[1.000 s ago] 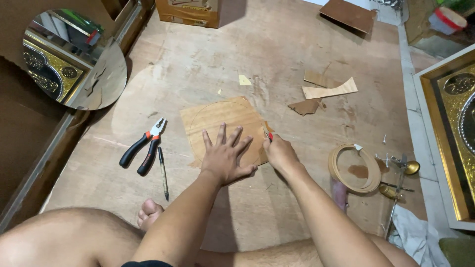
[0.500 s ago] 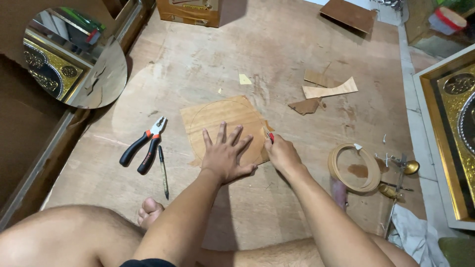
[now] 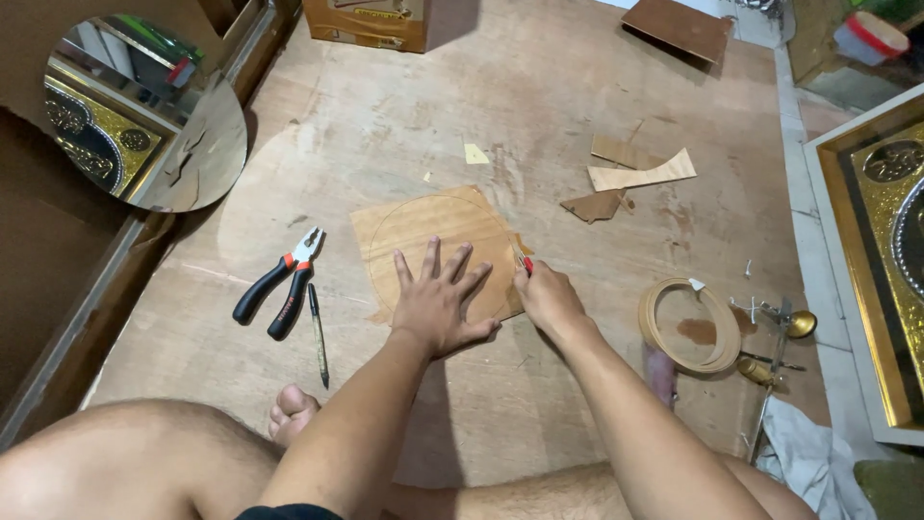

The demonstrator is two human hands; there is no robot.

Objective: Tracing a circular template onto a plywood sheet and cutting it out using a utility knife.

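You sit on the plywood floor (image 3: 577, 106) with the thin board (image 3: 433, 236), a circle drawn on it, lying flat before your legs. Your left hand (image 3: 435, 303) lies on it, fingers spread wide, likely to keep it from sliding. Your right hand (image 3: 551, 299) has its fingers closed around a small red-handled cutter (image 3: 523, 260) at the board's right edge. Pliers (image 3: 279, 284) and pen (image 3: 318, 332) lie to the left.

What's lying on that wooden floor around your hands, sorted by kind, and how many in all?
Pliers: 1
Pencil: 1
Wood sheet under left hand: 1
Cutter in right hand: 1
Wooden ring: 1
Round mirror: 1
Wood offcuts: 3
Total: 9
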